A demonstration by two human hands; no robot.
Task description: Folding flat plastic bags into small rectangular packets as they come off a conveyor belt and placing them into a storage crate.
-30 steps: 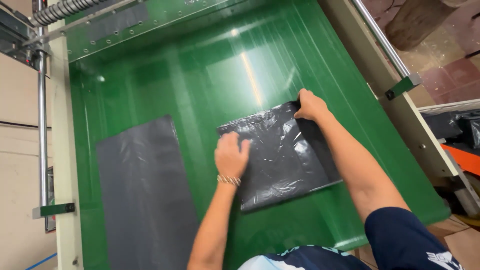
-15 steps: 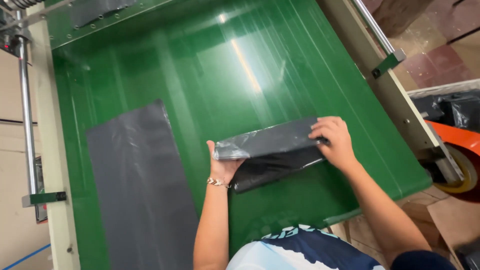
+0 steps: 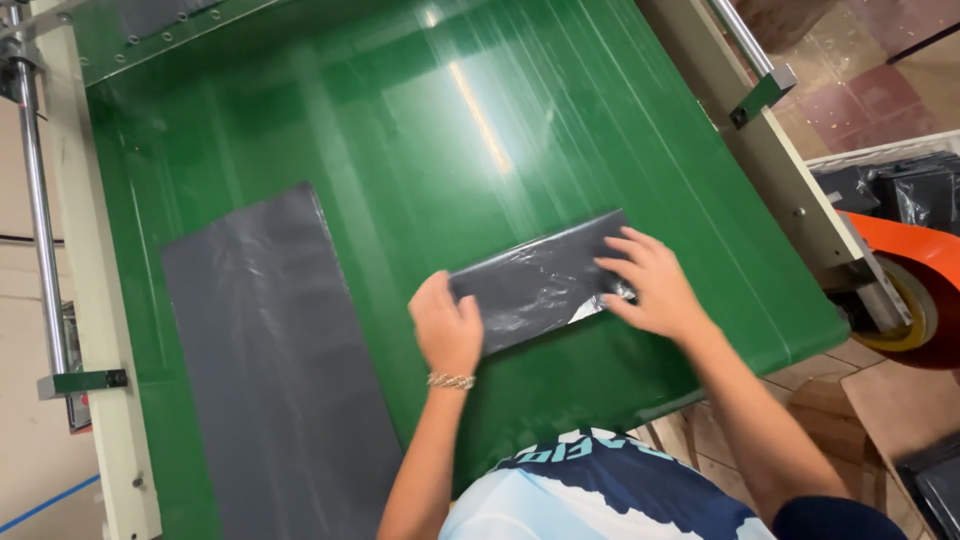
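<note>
**Both hands flat on folded dark bag, green belt**

Your left hand (image 3: pixel 447 330) lies palm down on the left end of the folded dark plastic bag (image 3: pixel 530 285), fingers together and pressed flat; nothing is pinched in that grip. A thin metal bracelet (image 3: pixel 451 381) sits at that wrist.

Your right hand (image 3: pixel 650 285) rests on the bag's right end, fingers spread and pressing down; here too the grip is flat and closes on nothing.

The folded bag lies as a narrow strip on the green conveyor belt (image 3: pixel 400 150), near its front edge and right of centre, tilted so that its right end sits further from you. Its surface is glossy and creased.

A second dark bag (image 3: pixel 275 370), unfolded and flat, lies on the belt to the left, well apart from the folded one and running off the front edge.

Beyond the belt's cream side rail (image 3: pixel 775 160) on the right you have an orange roll (image 3: pixel 915 290) and a crate of more dark bags (image 3: pixel 900 190).
</note>
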